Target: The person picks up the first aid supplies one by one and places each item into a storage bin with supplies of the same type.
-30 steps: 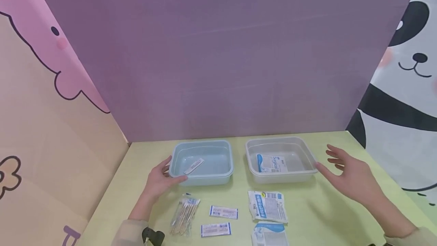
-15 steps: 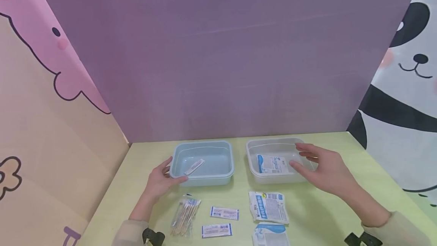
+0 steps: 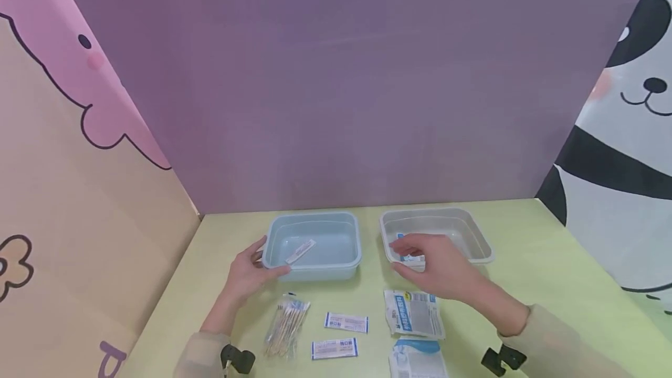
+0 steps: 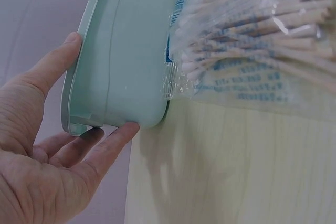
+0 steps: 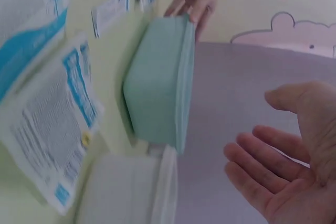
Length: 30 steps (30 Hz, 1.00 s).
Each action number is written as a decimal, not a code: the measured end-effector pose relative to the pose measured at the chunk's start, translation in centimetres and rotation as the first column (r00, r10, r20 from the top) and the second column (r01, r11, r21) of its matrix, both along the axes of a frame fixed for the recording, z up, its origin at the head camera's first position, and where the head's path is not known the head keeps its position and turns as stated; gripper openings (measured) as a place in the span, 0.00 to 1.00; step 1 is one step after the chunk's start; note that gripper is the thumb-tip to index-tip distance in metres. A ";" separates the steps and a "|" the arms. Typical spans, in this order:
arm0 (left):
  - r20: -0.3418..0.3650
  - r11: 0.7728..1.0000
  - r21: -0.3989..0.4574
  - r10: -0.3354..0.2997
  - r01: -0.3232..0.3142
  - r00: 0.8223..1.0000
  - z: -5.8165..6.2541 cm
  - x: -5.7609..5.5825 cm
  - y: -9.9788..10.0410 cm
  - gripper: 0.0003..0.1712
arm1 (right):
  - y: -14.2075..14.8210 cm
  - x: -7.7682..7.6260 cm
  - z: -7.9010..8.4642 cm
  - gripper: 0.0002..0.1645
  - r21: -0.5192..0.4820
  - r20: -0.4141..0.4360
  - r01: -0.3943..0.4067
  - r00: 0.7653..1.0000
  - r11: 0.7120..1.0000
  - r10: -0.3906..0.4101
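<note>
My left hand [image 3: 249,273] grips the front left corner of a light blue plastic bin [image 3: 320,273], its thumb on the front rim and its fingers along the side. Inside that bin lies one small white adhesive bandage packet [image 3: 301,251]. My right hand [image 3: 441,266] hovers over the front left of a whitish plastic bin [image 3: 462,223]. Nothing is held in it; in the right wrist view its fingers are relaxed and spread from the thumb. A blue and white packet [image 3: 415,258] in the whitish bin is partly hidden behind that hand.
Before the blue bin lie a clear bag of cotton swabs [image 3: 286,326] and two bandage packets, one farther [image 3: 346,322] and one nearer [image 3: 334,349]. A printed white packet [image 3: 415,312] and a blue-topped one [image 3: 418,359] lie before the whitish bin. A purple panel [image 3: 357,104] stands behind.
My right hand has moved left from outside the whitish bin's right side to over its front left. The left hand stays at the blue bin's corner.
</note>
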<state>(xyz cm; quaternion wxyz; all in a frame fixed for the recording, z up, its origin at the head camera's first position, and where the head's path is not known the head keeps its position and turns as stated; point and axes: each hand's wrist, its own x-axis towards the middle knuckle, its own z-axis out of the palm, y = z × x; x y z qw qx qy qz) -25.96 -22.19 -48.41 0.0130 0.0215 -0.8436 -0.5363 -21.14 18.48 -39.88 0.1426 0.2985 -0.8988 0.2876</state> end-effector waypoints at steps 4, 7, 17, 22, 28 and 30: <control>0.009 0.999 0.014 -0.033 0.032 0.999 -0.1 -0.5 0.4 0.63 | -1.5 0.6 -1.6 0.15 0.082 0.114 -0.077 0.991 0.994 0.067; 0.011 1.000 0.010 -0.027 0.027 1.000 0.1 -0.5 0.4 0.63 | -2.7 0.9 -3.3 0.16 0.123 0.167 -0.142 0.979 0.982 0.121; 0.000 1.000 0.011 0.000 0.000 1.000 0.0 -0.2 -0.5 0.62 | -5.9 0.6 -5.7 0.21 0.149 0.259 -0.215 0.951 0.965 0.172; 0.008 1.000 0.018 0.010 -0.011 1.000 -0.3 -0.1 -0.5 0.62 | -6.5 0.6 -6.1 0.22 0.170 0.289 -0.238 0.940 0.956 0.182; 0.001 1.000 0.009 0.002 -0.002 1.000 0.2 -0.1 -0.3 0.61 | -6.7 0.5 -6.1 0.23 0.186 0.314 -0.226 0.936 0.956 0.160; 0.000 1.000 -0.002 0.004 -0.004 1.000 0.4 0.0 -0.2 0.61 | -6.8 0.4 -6.3 0.24 0.200 0.306 -0.227 0.939 0.953 0.160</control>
